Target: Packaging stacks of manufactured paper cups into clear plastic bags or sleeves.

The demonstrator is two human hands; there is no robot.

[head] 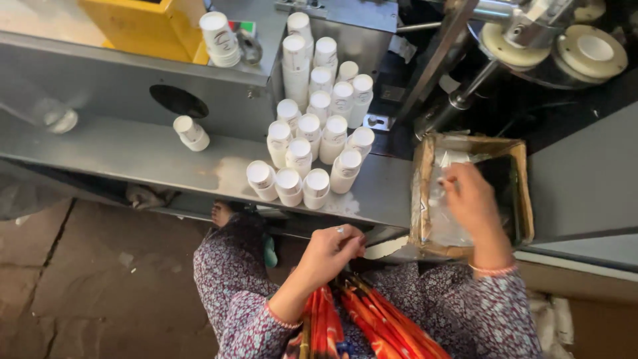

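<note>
My right hand (473, 199) reaches into an open cardboard box (525, 193) and grips the clear plastic liner bag (444, 223) inside it. My left hand (332, 249) hovers near my lap, just below the edge of the grey metal shelf (133, 156), fingers curled together, with nothing visible in it. Several stacks of upside-down white paper cups (312, 143) stand on the shelf to the left of the box.
A single cup stack (191, 133) lies on its side further left on the shelf. Another stack (220, 38) sits on top of the machine beside a yellow housing (143, 26). Machine parts with round white discs (591, 50) are at the upper right. My foot (221, 213) rests below the shelf.
</note>
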